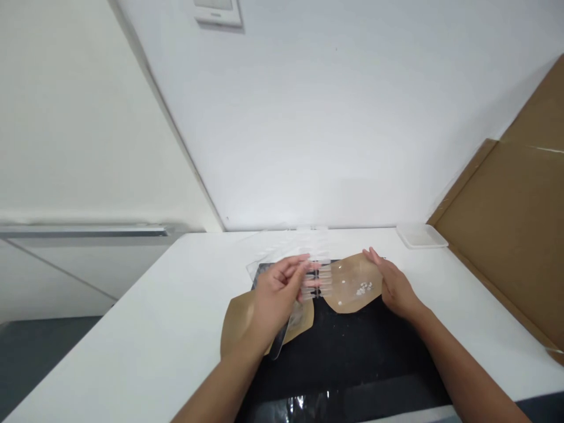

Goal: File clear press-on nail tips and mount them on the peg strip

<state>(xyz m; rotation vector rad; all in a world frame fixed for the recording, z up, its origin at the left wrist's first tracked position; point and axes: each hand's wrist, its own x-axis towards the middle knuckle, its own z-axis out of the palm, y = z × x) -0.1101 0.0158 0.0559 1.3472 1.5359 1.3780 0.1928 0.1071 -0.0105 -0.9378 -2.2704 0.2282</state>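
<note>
My left hand (282, 285) pinches a clear plastic piece (319, 281) with a row of narrow, tube-like parts, between thumb and fingers. My right hand (393, 285) curls around the right edge of a tan, paper-like piece (348, 296), its thumb side hidden. Small white bits (364, 288) lie grouped on that piece, with a few scattered apart from them. The clear plastic overlaps its left edge. Beneath my left hand and wrist rests another tan piece (238, 314), partly covered. A thin dark-edged strip (278, 341) shows beside my wrist; its kind is unclear.
A black, shiny mat (343, 358) covers the front middle of the white table (145, 335). At the back right stands a shallow clear tray (422, 236). Cardboard (506, 217) rises along the right side, and a white wall (330, 117) closes off the back.
</note>
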